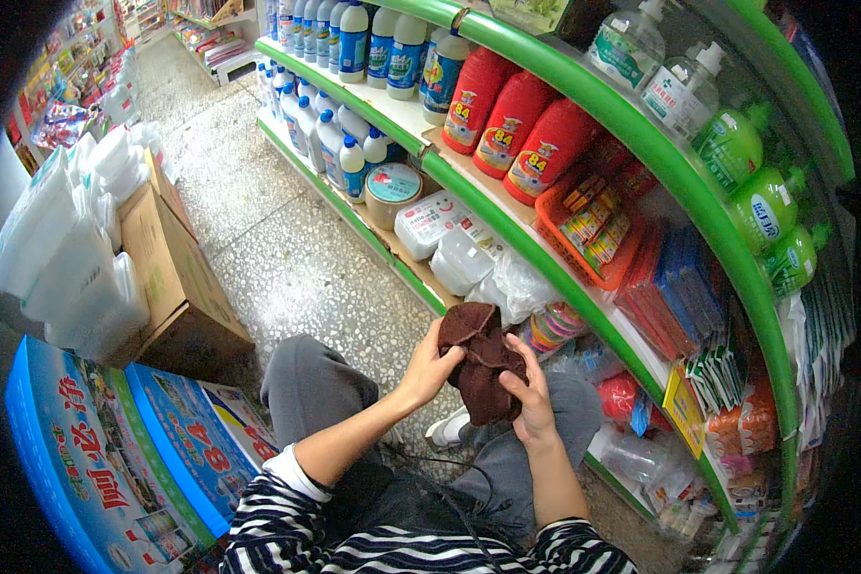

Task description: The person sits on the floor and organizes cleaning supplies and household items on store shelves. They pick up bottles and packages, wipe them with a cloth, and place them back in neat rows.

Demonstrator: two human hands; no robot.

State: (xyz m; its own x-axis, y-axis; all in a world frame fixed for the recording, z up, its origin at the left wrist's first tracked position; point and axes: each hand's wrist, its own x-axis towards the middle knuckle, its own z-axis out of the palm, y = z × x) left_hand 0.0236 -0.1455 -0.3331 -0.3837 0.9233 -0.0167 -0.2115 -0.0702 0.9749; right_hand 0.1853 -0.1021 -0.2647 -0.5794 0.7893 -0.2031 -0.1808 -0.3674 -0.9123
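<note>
A bunched dark brown cloth (482,366) is held between both hands, above the gap between the bent knees. My left hand (430,364) grips its left side, with the thumb over the front. On the right side, my right hand (531,398) holds the cloth between thumb and fingers. The cloth's folds hide some fingertips. Just beyond it, on the bottom shelf, are clear plastic bags (520,283) and a stack of colourful striped rolls or rings (554,326).
Green-edged shelves (538,247) curve along the right, with red bottles (506,143), an orange basket (581,251) and green pump bottles (764,208). At left stand a cardboard box (165,265) with white plastic bags (79,251) and blue printed cartons (86,459).
</note>
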